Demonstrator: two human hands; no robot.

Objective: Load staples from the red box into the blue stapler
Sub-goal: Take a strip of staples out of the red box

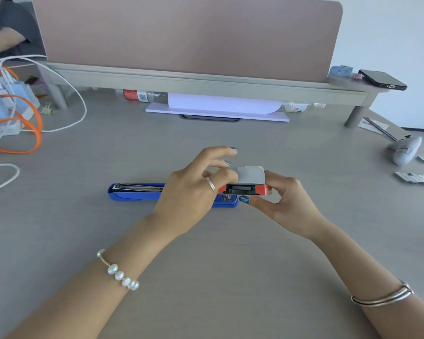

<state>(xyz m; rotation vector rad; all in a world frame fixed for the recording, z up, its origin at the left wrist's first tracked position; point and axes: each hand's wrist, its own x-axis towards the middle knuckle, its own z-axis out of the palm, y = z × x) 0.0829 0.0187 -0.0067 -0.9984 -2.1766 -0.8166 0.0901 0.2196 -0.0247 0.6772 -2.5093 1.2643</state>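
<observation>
Between the two hands, head view: red box (245,189) held up off the desk (206,265), open end toward the camera, pale flap (251,173) folded up at its top. Right hand (289,201) closed around the box's right end, thumb under the front edge. Left hand (194,192) at the box's left end, thumb and forefinger pinched at the flap or contents; cannot tell which. Its other fingers are spread loose.

Blue stapler (137,194) lies flat on the desk directly beneath and behind the left hand, opened out, long axis running left–right. Metal magazine channel (137,187) exposed and extending out to the left of the left hand. Judgement: the left hand is nearer the channel, so staples drawn from the box would travel left and down; the left wrist itself covers the stapler's middle.

Off to the right of the right hand, well apart: loose staple strips (416,178) and a white stapler-like object (405,150). Cables (34,123) far left. Nothing lies across the channel.
</observation>
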